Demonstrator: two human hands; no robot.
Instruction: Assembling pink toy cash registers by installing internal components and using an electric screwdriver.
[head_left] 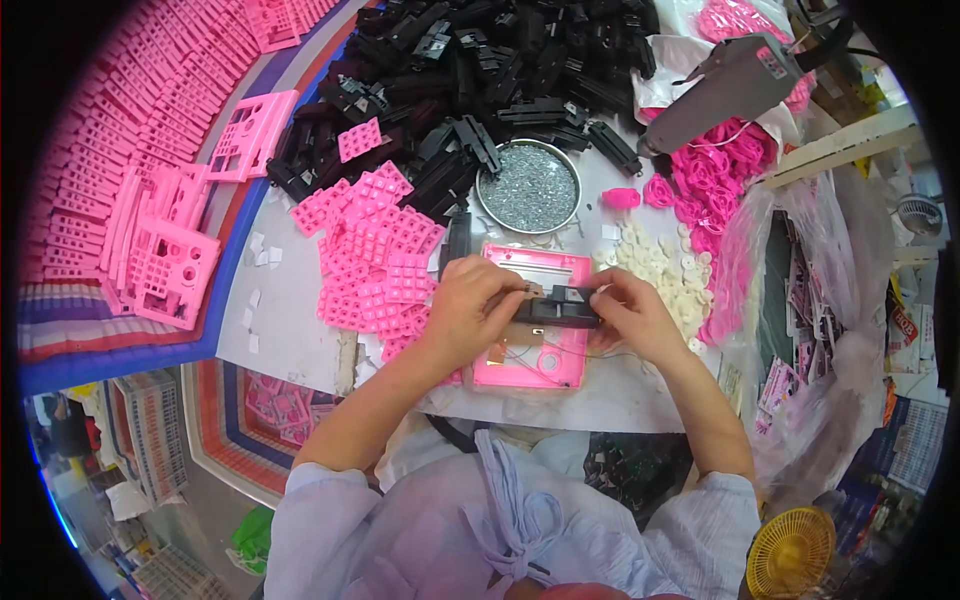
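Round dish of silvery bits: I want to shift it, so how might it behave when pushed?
The dish is probably heavy for its size, being filled with metallic-looking bits. Wide and seemingly shallow, it should slide rather than tip, though loose bits could spill.

Left forearm [365,415] and right forearm [708,412] angle inward from lower frame; left hand [468,305] at centre, right hand [640,314] right of centre, fingers curled, pinching.

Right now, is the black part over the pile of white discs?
No, the black part is over the pink case, left of the white discs.
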